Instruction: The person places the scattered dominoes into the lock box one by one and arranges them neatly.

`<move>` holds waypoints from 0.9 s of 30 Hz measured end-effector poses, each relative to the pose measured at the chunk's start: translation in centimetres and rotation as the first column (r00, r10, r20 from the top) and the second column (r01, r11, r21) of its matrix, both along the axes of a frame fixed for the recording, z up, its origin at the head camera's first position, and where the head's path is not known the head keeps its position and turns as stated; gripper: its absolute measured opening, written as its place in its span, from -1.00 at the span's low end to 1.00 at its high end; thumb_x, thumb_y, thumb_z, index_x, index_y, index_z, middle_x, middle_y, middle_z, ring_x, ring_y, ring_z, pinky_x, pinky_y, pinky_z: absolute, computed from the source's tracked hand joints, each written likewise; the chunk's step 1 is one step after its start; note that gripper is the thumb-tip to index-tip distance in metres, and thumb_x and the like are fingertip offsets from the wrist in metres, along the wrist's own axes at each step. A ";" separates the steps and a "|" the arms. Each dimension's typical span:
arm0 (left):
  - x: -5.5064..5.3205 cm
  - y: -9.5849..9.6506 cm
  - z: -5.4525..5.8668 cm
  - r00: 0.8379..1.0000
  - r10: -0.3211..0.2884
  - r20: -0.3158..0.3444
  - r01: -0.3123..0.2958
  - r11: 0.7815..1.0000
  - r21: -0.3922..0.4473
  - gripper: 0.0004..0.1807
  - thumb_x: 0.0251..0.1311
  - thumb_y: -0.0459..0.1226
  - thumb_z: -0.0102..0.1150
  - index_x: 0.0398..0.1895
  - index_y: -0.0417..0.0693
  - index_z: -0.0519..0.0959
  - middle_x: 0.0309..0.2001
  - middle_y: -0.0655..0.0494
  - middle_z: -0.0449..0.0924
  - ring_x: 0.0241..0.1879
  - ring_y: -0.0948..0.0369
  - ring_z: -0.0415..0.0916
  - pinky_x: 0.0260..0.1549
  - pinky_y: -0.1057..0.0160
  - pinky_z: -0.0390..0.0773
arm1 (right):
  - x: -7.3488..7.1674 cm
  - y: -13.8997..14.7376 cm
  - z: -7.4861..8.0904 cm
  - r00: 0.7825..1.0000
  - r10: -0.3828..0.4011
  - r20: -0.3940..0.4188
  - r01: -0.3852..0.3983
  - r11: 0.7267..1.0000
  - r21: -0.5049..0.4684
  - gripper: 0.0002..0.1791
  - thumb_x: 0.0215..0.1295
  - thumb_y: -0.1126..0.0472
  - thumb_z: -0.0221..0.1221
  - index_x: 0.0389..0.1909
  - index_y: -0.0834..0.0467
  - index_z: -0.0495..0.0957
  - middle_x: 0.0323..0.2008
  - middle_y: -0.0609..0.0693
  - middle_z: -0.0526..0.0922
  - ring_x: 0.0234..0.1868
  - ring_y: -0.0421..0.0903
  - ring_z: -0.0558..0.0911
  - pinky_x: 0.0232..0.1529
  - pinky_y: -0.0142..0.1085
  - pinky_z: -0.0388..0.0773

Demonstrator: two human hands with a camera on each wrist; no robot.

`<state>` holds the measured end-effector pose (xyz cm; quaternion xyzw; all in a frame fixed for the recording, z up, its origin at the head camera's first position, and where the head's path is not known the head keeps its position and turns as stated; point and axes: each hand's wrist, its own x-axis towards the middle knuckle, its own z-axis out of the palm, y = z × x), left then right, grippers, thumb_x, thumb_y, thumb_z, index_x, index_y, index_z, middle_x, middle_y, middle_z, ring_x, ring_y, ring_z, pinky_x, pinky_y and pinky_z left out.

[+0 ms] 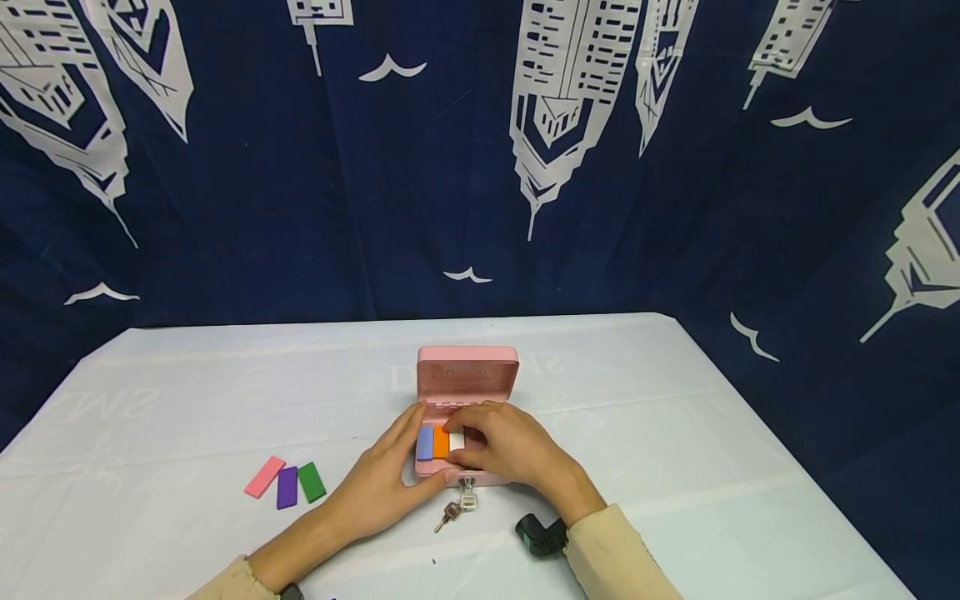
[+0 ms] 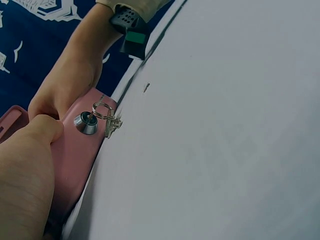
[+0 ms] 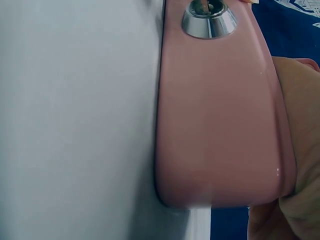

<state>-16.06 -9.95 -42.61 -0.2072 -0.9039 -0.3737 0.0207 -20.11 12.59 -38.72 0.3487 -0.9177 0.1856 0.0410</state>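
Observation:
A pink cash box [image 1: 467,379] stands with its lid raised, tilted back on its hinge. Inside, a light blue block [image 1: 425,443], an orange block [image 1: 441,442] and a white block [image 1: 457,440] lie side by side. My right hand [image 1: 506,437] reaches in from the right, with thumb and index finger pinching the white block at its two ends. Along the box's left side my left hand [image 1: 386,483] holds it, thumb at the front rim and fingers toward the hinge. From the front lock [image 2: 86,122] hang keys [image 2: 113,123] on a ring.
Left of the box, a pink block [image 1: 265,477], a purple block [image 1: 287,487] and a green block [image 1: 311,482] lie on the white-covered table [image 1: 187,400]. A dark blue cloth [image 1: 420,192] with white building prints hangs behind. A black wrist camera [image 1: 542,535] sits at the right wrist.

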 end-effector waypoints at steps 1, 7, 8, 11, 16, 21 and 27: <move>0.0 0.0 0.0 1.000 0.001 0.005 -0.001 1.000 -0.001 0.17 0.21 0.39 0.20 0.69 0.03 -0.06 0.66 0.10 -0.03 0.57 0.01 0.12 0.44 -0.14 0.30 | 0.0 0.0 0.0 1.000 0.002 0.001 -0.002 1.000 0.004 -0.68 0.27 0.02 0.43 0.01 -0.01 0.72 -0.14 -0.22 0.73 -0.15 -0.22 0.58 0.00 -0.29 0.58; 0.0 0.2 0.1 1.000 0.002 0.009 -0.001 1.000 -0.005 0.19 0.18 0.41 0.20 0.69 0.04 -0.06 0.66 0.13 -0.03 0.58 0.05 0.10 0.45 -0.12 0.28 | 0.1 0.2 0.4 0.999 0.009 0.036 -0.010 1.000 0.028 -0.64 0.28 0.03 0.43 0.05 0.04 0.72 -0.06 -0.19 0.75 -0.07 -0.18 0.58 0.10 -0.27 0.58; 0.0 0.2 0.1 1.000 0.002 0.008 -0.001 1.000 -0.005 0.20 0.18 0.41 0.20 0.69 0.04 -0.06 0.66 0.13 -0.03 0.58 0.04 0.10 0.45 -0.12 0.29 | 0.1 0.3 0.4 0.999 0.008 0.045 -0.010 1.000 0.029 -0.63 0.27 0.03 0.44 0.05 0.05 0.72 -0.05 -0.18 0.75 -0.08 -0.17 0.57 0.08 -0.28 0.57; 0.0 0.2 0.1 1.000 0.003 0.005 -0.003 1.000 -0.007 0.20 0.18 0.41 0.21 0.69 0.04 -0.06 0.66 0.11 -0.03 0.58 0.03 0.11 0.45 -0.12 0.29 | 0.0 0.3 0.5 0.999 0.012 0.049 -0.014 0.999 0.031 -0.62 0.26 0.05 0.45 0.06 0.07 0.72 -0.04 -0.16 0.75 -0.09 -0.17 0.57 0.07 -0.28 0.58; 0.0 0.3 0.0 1.000 0.007 0.000 -0.007 1.000 -0.003 0.19 0.18 0.39 0.23 0.69 0.02 -0.04 0.66 0.09 -0.01 0.57 0.00 0.13 0.44 -0.14 0.30 | 0.1 0.3 0.6 0.999 0.004 0.044 -0.006 0.999 0.040 -0.61 0.25 0.04 0.46 0.06 0.07 0.72 -0.06 -0.17 0.76 -0.10 -0.18 0.58 0.07 -0.27 0.58; 0.0 0.3 0.0 1.000 0.012 0.012 -0.012 1.000 -0.005 0.19 0.17 0.42 0.20 0.69 0.06 -0.05 0.66 0.13 -0.02 0.57 0.01 0.13 0.43 -0.16 0.31 | 0.1 0.2 0.5 0.999 -0.007 0.034 0.006 0.999 0.036 -0.61 0.25 0.03 0.46 0.06 0.05 0.72 -0.06 -0.17 0.76 -0.07 -0.16 0.63 0.11 -0.22 0.60; 0.0 0.2 0.0 1.000 0.008 0.012 -0.008 1.000 -0.003 0.21 0.16 0.45 0.17 0.69 0.09 -0.07 0.66 0.15 -0.04 0.58 0.04 0.10 0.44 -0.14 0.29 | 0.2 0.0 0.4 0.999 -0.016 0.035 0.015 0.999 0.033 -0.61 0.27 0.04 0.44 0.08 0.05 0.72 0.00 -0.14 0.76 0.02 -0.13 0.66 0.20 -0.15 0.58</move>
